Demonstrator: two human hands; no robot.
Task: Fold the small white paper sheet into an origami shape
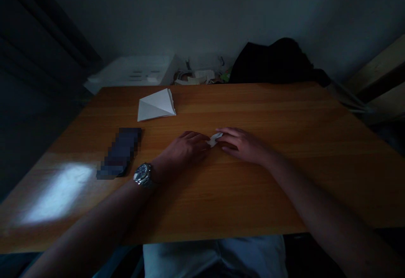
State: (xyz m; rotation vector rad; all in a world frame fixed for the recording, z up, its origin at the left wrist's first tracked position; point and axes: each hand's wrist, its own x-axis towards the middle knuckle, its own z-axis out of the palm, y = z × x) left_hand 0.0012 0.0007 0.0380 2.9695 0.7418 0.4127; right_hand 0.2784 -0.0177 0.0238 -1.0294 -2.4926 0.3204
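Between my two hands, near the middle of the wooden table, is a small folded piece of white paper (214,139). My left hand (191,146), with a metal watch (143,174) on its wrist, has its fingertips closed at the paper's left end. From the other side, my right hand (242,144) pinches the right end between its fingers. Both hands rest low, at the tabletop. The parts of the paper under the fingertips are hidden.
Folded white paper (156,105) lies at the back left of the table (284,117). A phone-like dark object (122,151), pixelated, lies left of my left hand. Behind the table are a white plastic bin (133,69), some cables and a black cloth-like item (272,63).
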